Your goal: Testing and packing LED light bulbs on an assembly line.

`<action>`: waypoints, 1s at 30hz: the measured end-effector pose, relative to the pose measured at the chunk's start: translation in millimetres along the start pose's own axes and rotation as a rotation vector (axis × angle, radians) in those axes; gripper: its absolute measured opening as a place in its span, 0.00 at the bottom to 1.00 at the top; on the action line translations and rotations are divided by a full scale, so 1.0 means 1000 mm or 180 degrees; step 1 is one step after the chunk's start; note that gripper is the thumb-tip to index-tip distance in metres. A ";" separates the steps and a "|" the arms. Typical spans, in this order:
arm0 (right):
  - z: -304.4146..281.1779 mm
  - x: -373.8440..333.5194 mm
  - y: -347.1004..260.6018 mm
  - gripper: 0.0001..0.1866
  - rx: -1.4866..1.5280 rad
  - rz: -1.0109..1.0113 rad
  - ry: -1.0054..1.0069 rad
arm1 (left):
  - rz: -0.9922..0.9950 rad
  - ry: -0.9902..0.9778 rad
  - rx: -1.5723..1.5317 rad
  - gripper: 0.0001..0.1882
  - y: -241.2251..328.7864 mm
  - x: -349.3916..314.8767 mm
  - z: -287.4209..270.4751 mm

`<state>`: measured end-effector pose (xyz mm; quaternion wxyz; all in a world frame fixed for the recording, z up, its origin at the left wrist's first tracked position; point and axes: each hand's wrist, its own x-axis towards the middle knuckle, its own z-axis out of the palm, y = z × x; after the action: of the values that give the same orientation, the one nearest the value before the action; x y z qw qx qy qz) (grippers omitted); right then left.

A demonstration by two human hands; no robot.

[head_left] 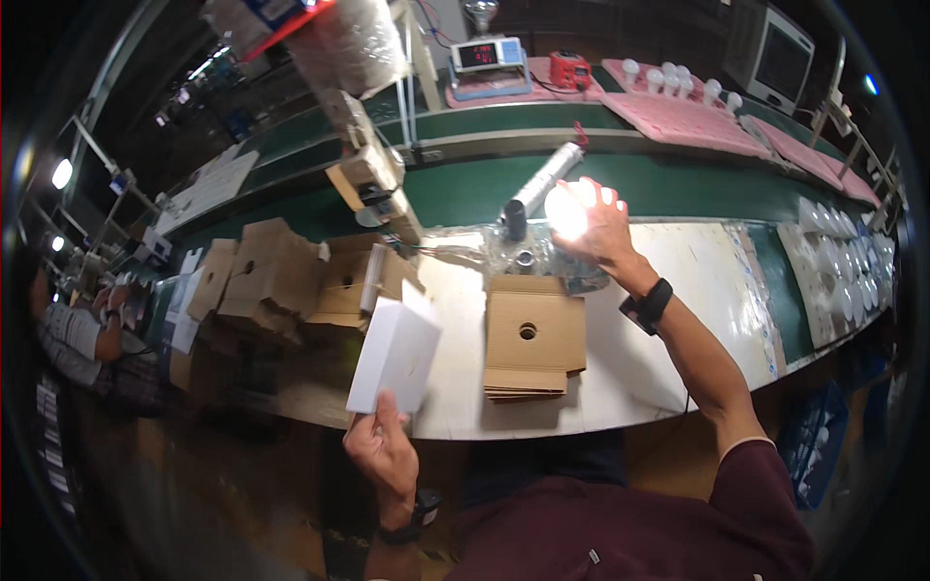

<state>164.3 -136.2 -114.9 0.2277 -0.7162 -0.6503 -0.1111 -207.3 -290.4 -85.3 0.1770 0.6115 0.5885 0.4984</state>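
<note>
A folded white paper carton (395, 353) is pinched in my left hand (384, 453), thumb on its near face, above the front edge of the bench. My right hand (608, 238) has its fingers wrapped round a brightly glowing light bulb (568, 211); the glare hides the bulb's outline and base. Close by, a silver tube with a black end (542, 182) slants over the bench. Below it a small round metal socket (524, 259) sits amid clear plastic wrap. Between my hands lies a stack of brown cardboard pieces (533, 339) with a round hole in the top one.
Opened brown cardboard boxes (266, 266) stand at the left. White bulbs in a tray (841, 271) line the right end. Farther back are pink foam sheets (668, 121), a digital meter (484, 55) and a monitor (783, 58). Another person (82, 334) sits far left.
</note>
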 end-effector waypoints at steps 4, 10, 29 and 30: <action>0.007 -0.001 0.002 0.45 -0.0077 0.0063 0.0121 | -0.0403 0.0146 -0.1640 0.13 0.012 0.013 0.018; -0.030 -0.013 0.000 0.45 0.1147 0.0439 0.0230 | -0.0155 0.0274 -0.1910 0.10 0.021 0.026 0.054; -0.059 -0.050 -0.002 0.38 0.7378 0.1154 -0.1310 | 0.2027 -0.2286 -0.1001 0.14 0.125 0.147 0.162; -0.052 -0.040 0.009 0.38 0.7043 0.1129 -0.1329 | 0.2059 -0.2137 -0.0844 0.13 0.127 0.163 0.176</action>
<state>175.1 -196.1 -89.5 0.6342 -0.2089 -0.3064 0.6784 -25.6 -110.2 4.5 0.2696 0.8623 0.2100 0.3737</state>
